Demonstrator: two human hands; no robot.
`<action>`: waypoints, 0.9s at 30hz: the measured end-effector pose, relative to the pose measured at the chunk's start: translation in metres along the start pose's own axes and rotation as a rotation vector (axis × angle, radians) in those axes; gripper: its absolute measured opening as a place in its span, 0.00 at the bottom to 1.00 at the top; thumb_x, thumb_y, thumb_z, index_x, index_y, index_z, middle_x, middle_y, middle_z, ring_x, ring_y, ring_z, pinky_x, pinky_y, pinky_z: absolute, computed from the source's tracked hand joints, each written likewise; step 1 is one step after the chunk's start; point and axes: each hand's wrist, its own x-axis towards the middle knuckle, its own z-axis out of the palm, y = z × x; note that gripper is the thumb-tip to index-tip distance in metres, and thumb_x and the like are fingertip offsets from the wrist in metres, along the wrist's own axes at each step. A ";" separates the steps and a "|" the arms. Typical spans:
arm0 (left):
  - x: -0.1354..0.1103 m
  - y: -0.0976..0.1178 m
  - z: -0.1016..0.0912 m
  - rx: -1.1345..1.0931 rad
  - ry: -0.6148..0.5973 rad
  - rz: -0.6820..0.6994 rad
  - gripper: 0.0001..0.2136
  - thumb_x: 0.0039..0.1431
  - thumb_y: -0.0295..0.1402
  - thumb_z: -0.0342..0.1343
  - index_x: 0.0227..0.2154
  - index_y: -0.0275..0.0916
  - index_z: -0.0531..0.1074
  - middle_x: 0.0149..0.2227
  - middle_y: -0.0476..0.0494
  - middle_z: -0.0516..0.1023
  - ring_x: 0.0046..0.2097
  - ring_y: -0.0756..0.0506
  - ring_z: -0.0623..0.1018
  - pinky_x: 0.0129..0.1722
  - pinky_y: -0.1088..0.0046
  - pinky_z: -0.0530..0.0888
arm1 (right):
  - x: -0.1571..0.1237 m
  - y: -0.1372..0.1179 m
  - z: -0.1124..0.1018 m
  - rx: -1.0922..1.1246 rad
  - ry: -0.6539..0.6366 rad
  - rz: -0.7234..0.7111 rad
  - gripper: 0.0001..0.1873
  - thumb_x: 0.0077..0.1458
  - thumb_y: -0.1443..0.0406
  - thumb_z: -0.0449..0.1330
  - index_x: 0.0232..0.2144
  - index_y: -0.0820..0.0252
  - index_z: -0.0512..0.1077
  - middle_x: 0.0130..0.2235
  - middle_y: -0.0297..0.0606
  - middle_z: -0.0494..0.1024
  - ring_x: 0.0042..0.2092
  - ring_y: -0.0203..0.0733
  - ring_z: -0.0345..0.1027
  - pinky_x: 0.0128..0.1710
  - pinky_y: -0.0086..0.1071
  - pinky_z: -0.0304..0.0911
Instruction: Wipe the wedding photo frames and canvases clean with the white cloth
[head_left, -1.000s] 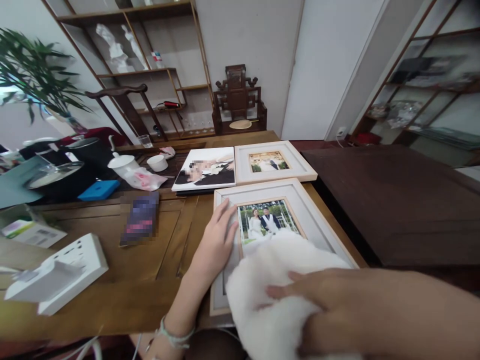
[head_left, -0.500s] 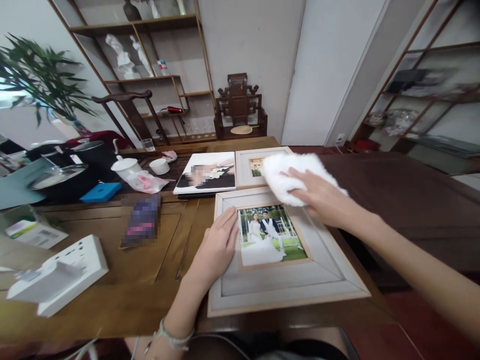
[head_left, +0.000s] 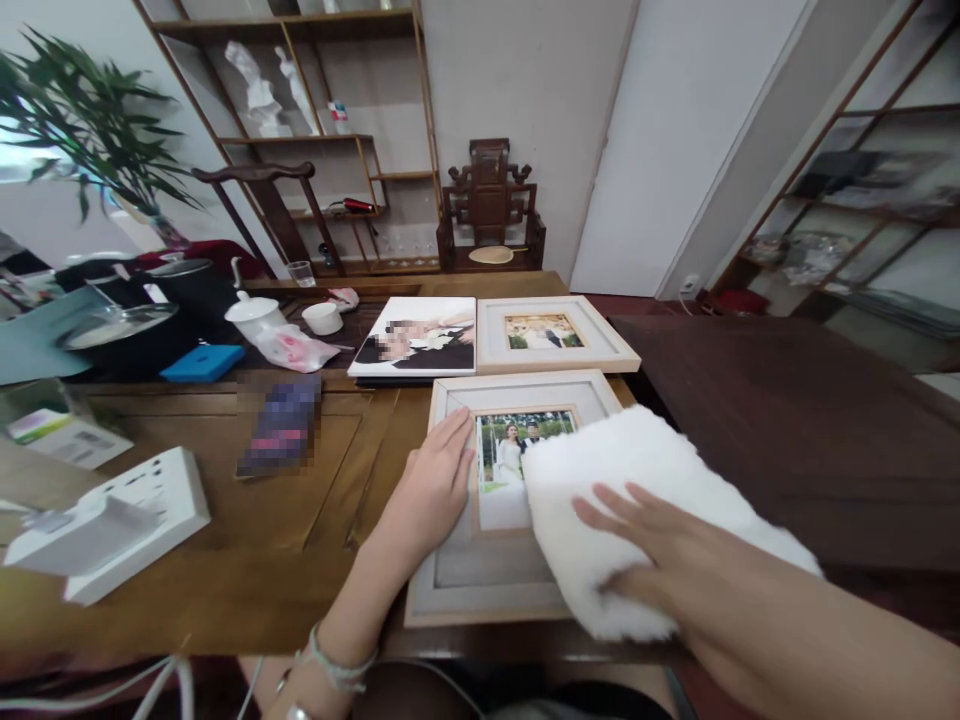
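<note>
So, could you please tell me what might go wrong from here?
The near picture frame lies close to the near edge of the table; a hard pull on the white cloth under the right hand might drag that frame off, though the left hand rests on it. The far picture frame sits just beyond, so a wide sweep could bump it.

L hand flat on nr pic frame, at its 10 o'clock edge; R hand holds white cloth over its 3–4 o'clock side, hiding pt of photo. From there: 2nd frame at 12, photo panel just beside it at 11, blue box at 10, pwr strip at 9, all on wooden table.
</note>
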 end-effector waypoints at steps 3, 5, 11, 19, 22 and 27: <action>0.000 0.001 0.000 -0.012 0.011 0.008 0.20 0.65 0.32 0.43 0.58 0.34 0.63 0.62 0.35 0.64 0.63 0.41 0.63 0.62 0.55 0.61 | -0.018 -0.009 -0.004 0.058 0.011 -0.007 0.35 0.42 0.76 0.52 0.50 0.42 0.70 0.62 0.32 0.63 0.58 0.52 0.62 0.52 0.47 0.67; 0.000 0.001 -0.001 -0.020 0.017 0.010 0.20 0.65 0.31 0.43 0.58 0.35 0.63 0.61 0.35 0.64 0.63 0.41 0.63 0.61 0.55 0.61 | -0.014 -0.004 -0.006 0.095 -0.023 0.047 0.35 0.43 0.75 0.52 0.52 0.39 0.68 0.60 0.30 0.66 0.57 0.50 0.64 0.51 0.45 0.67; 0.001 0.003 -0.005 -0.023 -0.026 -0.002 0.20 0.65 0.32 0.42 0.58 0.34 0.63 0.62 0.36 0.63 0.63 0.41 0.62 0.62 0.54 0.61 | 0.035 0.038 0.003 -0.014 0.095 0.177 0.32 0.43 0.76 0.50 0.52 0.57 0.69 0.61 0.49 0.63 0.59 0.57 0.59 0.53 0.51 0.62; 0.001 0.005 -0.006 -0.023 -0.032 -0.036 0.20 0.65 0.30 0.43 0.58 0.35 0.63 0.63 0.37 0.63 0.64 0.41 0.62 0.62 0.54 0.61 | 0.080 0.083 0.014 -0.144 0.192 0.188 0.32 0.42 0.80 0.48 0.52 0.66 0.68 0.57 0.51 0.69 0.64 0.56 0.48 0.61 0.57 0.45; 0.001 0.003 -0.003 -0.033 0.000 -0.013 0.19 0.65 0.30 0.43 0.58 0.36 0.64 0.62 0.37 0.64 0.63 0.41 0.63 0.61 0.55 0.62 | 0.068 0.068 0.013 -0.105 0.150 0.143 0.34 0.40 0.81 0.47 0.50 0.61 0.70 0.60 0.46 0.65 0.64 0.56 0.49 0.60 0.58 0.48; 0.001 0.000 0.001 -0.013 0.030 0.017 0.19 0.65 0.30 0.43 0.57 0.36 0.64 0.61 0.37 0.65 0.63 0.41 0.64 0.61 0.55 0.62 | 0.015 0.010 0.001 0.022 0.039 0.035 0.34 0.37 0.80 0.49 0.45 0.51 0.73 0.61 0.38 0.63 0.63 0.53 0.53 0.57 0.55 0.57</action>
